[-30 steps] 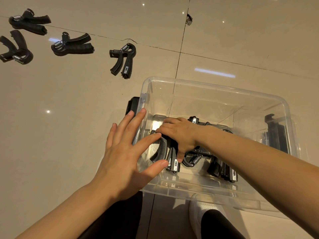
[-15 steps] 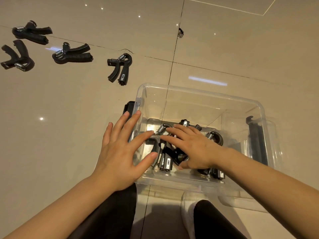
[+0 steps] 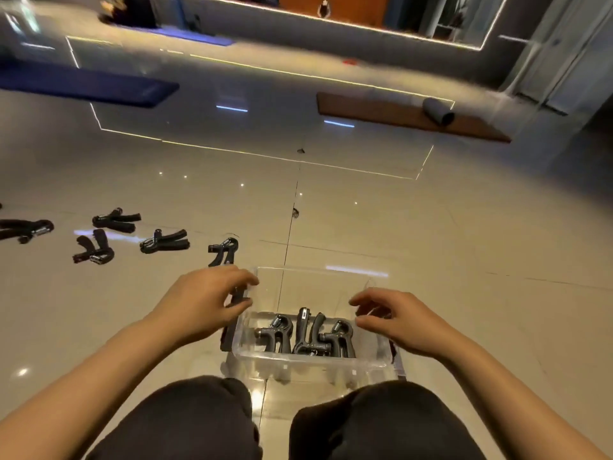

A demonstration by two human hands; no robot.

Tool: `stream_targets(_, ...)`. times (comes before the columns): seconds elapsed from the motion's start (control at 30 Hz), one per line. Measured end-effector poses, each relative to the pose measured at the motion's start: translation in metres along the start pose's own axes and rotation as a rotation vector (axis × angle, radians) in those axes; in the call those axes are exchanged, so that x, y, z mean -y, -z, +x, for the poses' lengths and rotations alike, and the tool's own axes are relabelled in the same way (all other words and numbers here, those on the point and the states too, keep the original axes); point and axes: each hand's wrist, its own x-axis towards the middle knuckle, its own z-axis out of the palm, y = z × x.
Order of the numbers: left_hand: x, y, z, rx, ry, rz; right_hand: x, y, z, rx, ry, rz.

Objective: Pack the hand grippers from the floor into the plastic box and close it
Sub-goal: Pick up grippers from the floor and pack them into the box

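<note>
The clear plastic box (image 3: 308,361) stands open on the tiled floor between my knees. Several black hand grippers (image 3: 306,333) lie inside it. More black hand grippers lie on the floor to the left: the nearest (image 3: 223,252) just beyond my left hand, then others (image 3: 165,242), (image 3: 94,250), (image 3: 116,219), (image 3: 25,229). My left hand (image 3: 202,300) is at the box's left rim, fingers curled around the black side latch (image 3: 237,295). My right hand (image 3: 394,317) hovers at the right rim, fingers curled and apart, holding nothing.
A blue mat (image 3: 83,83) lies at the far left. A brown mat (image 3: 408,119) with a grey roll (image 3: 438,111) lies at the far right. My dark-clothed knees (image 3: 205,423) fill the bottom edge. Bare glossy tile surrounds the box.
My right hand has come out of the box to its right rim. My left hand has shifted to the left rim. The view has tilted up, showing the room.
</note>
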Motion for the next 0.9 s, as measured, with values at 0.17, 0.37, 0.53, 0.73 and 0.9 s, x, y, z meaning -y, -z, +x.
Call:
stream_targets(0.17,-0.039,0.085,-0.052,-0.219,-0.068,0.093,0.076,0.014,-0.024,-0.084,0.183,0.018)
stream_targets(0.37,-0.030,0.124,-0.087,-0.054,0.121,0.226,0.147,0.013,-0.026,-0.076,0.354,-0.206)
stream_targets(0.53,0.028,0.126,-0.133,-0.154,0.335,0.143,0.196,-0.012,0.018,0.036,0.463,-0.324)
stream_targets(0.73,0.117,0.123,-0.195,-0.163,0.578,0.094,0.269,-0.092,0.107,0.143,0.530,-0.396)
stream_targets(0.9,0.144,0.133,-0.191,-0.147,0.543,0.117,0.315,-0.147,0.134,0.130,0.514,-0.346)
